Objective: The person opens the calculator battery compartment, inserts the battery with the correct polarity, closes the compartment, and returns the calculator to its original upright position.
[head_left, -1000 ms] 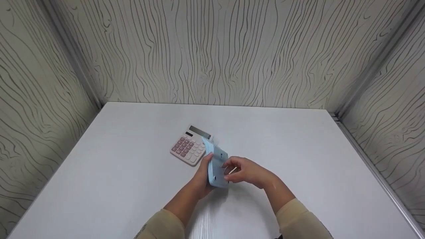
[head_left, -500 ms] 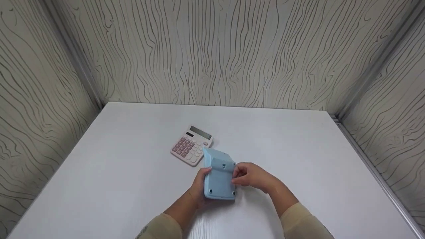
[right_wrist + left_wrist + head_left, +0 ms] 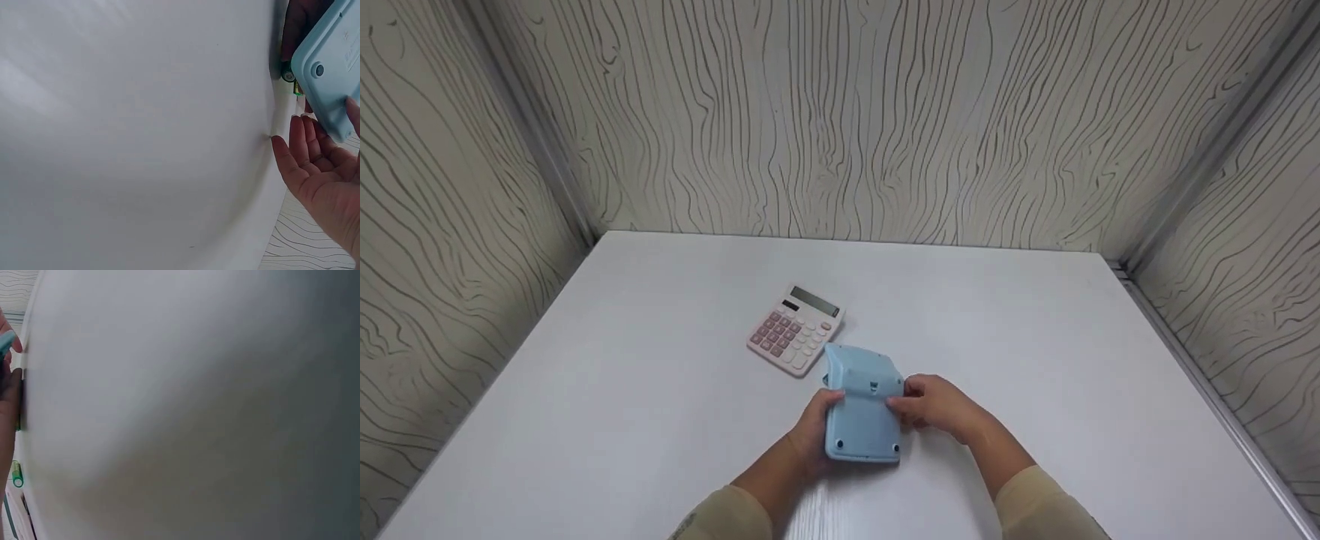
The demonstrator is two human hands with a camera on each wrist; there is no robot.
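A light blue calculator (image 3: 864, 427) is held up off the table, its back with small round feet and a raised upper part facing me in the head view. My left hand (image 3: 812, 429) grips its left edge, thumb on the back and fingers hidden behind. My right hand (image 3: 941, 405) holds the right edge, with its thumb on the back. In the right wrist view that hand's fingers (image 3: 298, 146) lie loosely bent near the calculator's corner. A pink and white calculator (image 3: 795, 330) lies face up just behind.
Small green cylinders that look like batteries show in the left wrist view (image 3: 17, 473) and, beside the blue calculator, in the right wrist view (image 3: 288, 72). The white table (image 3: 660, 360) is bounded by wood-patterned panels (image 3: 840, 120) at the back and sides.
The blue calculator has turned its back more toward me and come lower and slightly right, uncovering more of the pink one. My right hand has followed its right edge.
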